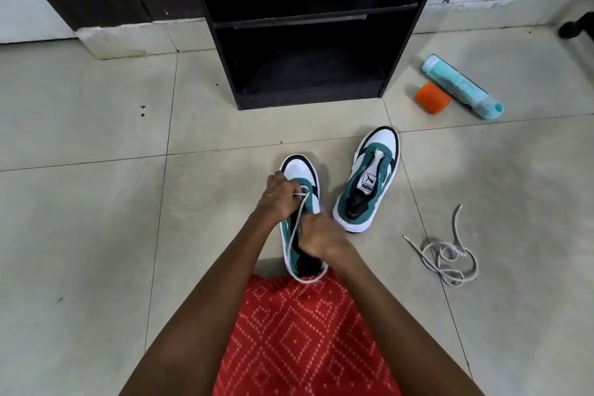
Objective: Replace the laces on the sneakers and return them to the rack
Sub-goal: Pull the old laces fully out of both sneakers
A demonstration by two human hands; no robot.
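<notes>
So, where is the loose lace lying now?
Head view: the loose lace lies tangled on the floor at the person's right, beside the heel of the unlaced sneaker, not touching it.

Floor (90, 219) is left open to the left and ahead up to the rack (225, 51), while the right is crowded by a sneaker (369, 183), a loose lace (450, 257), a tube (459, 85) and a cap (432, 98).
</notes>
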